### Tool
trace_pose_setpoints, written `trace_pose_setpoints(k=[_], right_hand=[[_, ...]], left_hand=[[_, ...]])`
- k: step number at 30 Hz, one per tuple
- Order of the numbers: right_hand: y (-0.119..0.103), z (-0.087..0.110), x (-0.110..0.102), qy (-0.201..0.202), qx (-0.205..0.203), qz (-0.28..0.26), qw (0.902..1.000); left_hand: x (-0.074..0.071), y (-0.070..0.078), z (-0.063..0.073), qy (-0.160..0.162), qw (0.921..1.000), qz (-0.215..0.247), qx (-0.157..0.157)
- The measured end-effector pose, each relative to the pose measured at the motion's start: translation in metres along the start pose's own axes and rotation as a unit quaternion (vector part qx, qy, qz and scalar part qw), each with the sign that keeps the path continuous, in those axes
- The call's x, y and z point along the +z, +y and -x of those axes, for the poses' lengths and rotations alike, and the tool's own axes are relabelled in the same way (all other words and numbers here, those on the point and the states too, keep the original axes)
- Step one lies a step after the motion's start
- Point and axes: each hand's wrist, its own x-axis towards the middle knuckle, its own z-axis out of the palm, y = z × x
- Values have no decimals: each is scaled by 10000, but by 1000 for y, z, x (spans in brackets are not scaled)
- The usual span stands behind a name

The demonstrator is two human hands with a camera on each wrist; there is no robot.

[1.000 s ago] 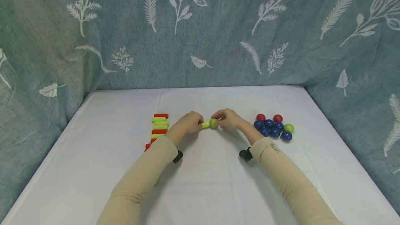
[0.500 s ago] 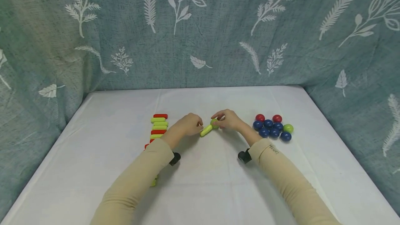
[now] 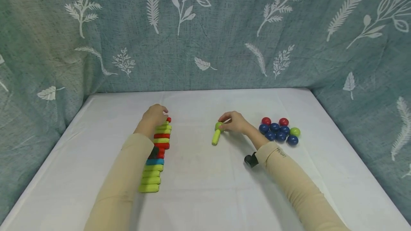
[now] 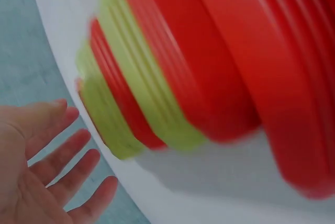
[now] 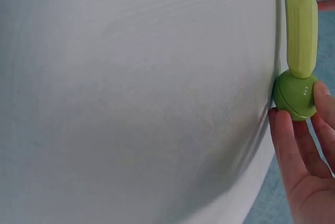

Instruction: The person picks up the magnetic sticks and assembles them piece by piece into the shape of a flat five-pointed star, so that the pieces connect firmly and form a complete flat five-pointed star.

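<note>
My right hand (image 3: 235, 122) pinches a green ball (image 5: 293, 96) between thumb and fingers at mid-table. A yellow-green ribbed rod (image 5: 302, 33) sticks out from that ball and meets it end on; in the head view it points toward me. At the left, my left hand (image 3: 155, 114) is over the far end of a column of rods, beside a red rod (image 3: 168, 119). Its fingers are spread and loosely extended in the left wrist view, with nothing held. The hand and sleeve cover part of the column.
The column runs toward me with red and yellow-green rods (image 3: 151, 180) and one blue rod (image 3: 155, 161). On the right lie several dark blue balls (image 3: 280, 137), two red balls (image 3: 284, 122) and a green ball (image 3: 295, 132). A leaf-patterned cloth (image 3: 205, 38) hangs behind the white table (image 3: 199, 202).
My left hand has let go of the yellow-green rod and moved left to the rod column. The rod has swung round toward me, while my right hand keeps holding the green ball.
</note>
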Motion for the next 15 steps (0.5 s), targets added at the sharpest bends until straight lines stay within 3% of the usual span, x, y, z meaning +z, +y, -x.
trace_pose_setpoints(k=[4, 8, 15], right_hand=[[-1, 0, 1, -34, 16, 87, 10000], [0, -1, 0, -48, -27, 138, 9999], [2, -3, -2, -69, -71, 126, 9999]], left_hand=[[-2, -9, 1, -152, 9991, 113, -385], [-1, -13, 1, -265, 9989, 62, -389], [1, -13, 0, -358, 9974, 448, -443]])
